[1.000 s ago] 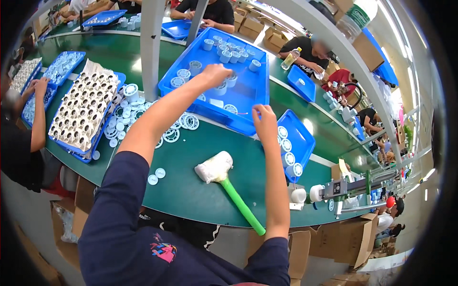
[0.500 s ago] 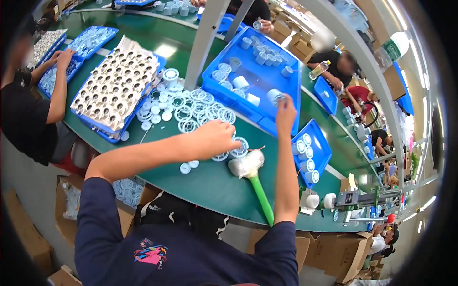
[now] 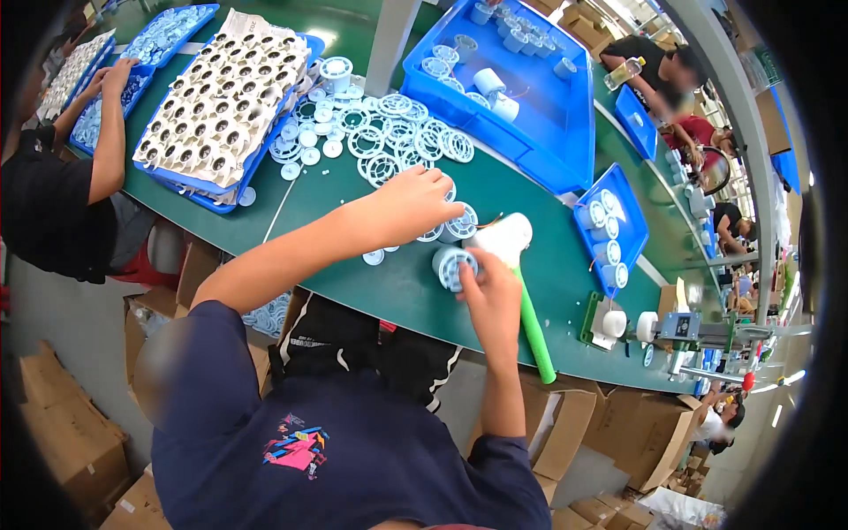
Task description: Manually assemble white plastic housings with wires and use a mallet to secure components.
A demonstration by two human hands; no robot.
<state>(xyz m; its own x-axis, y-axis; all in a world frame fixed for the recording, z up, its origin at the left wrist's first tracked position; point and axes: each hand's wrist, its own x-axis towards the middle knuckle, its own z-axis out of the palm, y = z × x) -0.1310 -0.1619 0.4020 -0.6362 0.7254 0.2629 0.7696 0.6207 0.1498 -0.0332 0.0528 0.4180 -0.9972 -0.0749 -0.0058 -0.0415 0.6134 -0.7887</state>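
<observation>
My right hand [image 3: 493, 296] grips a light-blue plastic cup-shaped part [image 3: 447, 267], its spoked end turned toward the fingers. My left hand [image 3: 413, 208] is bent over the green table, fingers curled down and closed at the near edge of a pile of light-blue rings [image 3: 389, 137]; what its fingertips hold is hidden. Touching or just beside its thumb stands another light-blue cup-shaped part [image 3: 461, 223]. Right of both hands lies a mallet with a white wrapped head [image 3: 505, 237] and a green handle [image 3: 535, 334].
A big blue bin [image 3: 503, 137] holds several cups at the back. A smaller blue tray [image 3: 625, 221] with cups stands right, near a small machine [image 3: 676, 327]. Left is a pulp tray [image 3: 225, 102] of small parts. Co-workers sit around; cardboard boxes [image 3: 632, 437] stand below.
My right hand has come back from the big blue bin toward me, bringing a light-blue cup-shaped part beside my left hand. The left hand stays over the parts. The view has shifted.
</observation>
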